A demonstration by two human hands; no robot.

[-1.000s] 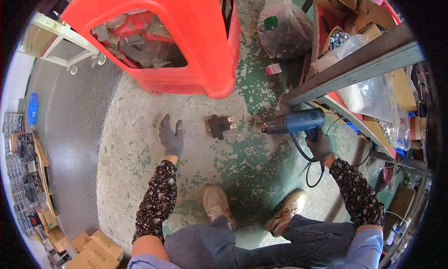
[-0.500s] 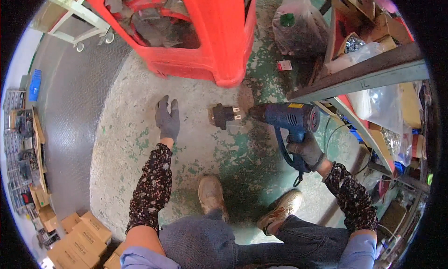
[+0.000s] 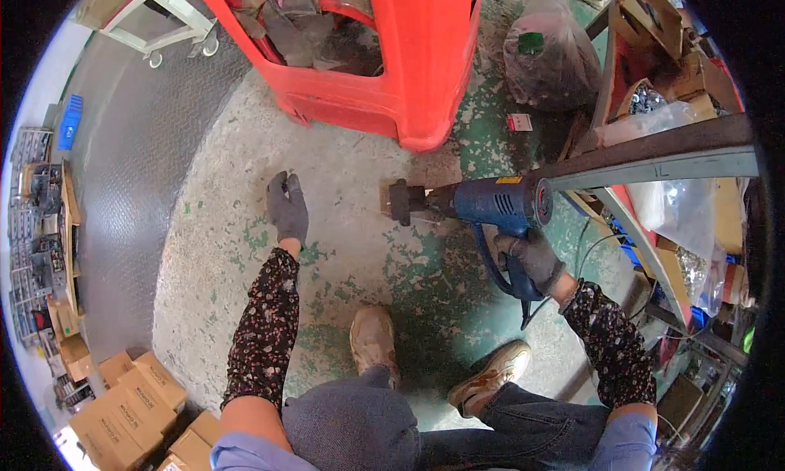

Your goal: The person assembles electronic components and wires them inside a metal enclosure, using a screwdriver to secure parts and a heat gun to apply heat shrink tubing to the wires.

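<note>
My right hand (image 3: 530, 258), in a grey glove, is closed round the handle of a blue heat gun (image 3: 500, 202). The gun lies level, its dark nozzle pointing left. At the nozzle's tip is a small black block-shaped part (image 3: 400, 203); the nozzle overlaps its right side, and I cannot tell whether they touch. Something brownish shows at the part's left edge. Left of it, apart from everything, my gloved left hand (image 3: 287, 206) hovers over the floor, palm down, fingers loosely extended and slightly bent, holding nothing.
A red plastic stool-like frame (image 3: 421, 95) with grey scraps inside stands ahead. A tied plastic bag (image 3: 549, 62) sits beyond it, near a metal-edged workbench (image 3: 654, 174) on the right. Cardboard boxes (image 3: 123, 418) are stacked at lower left. A white wheeled cart (image 3: 172, 21) stands far left.
The heat gun has moved left, its nozzle now covering the black part's metal prongs, which showed before. My left hand's fingers have drawn closer together.
</note>
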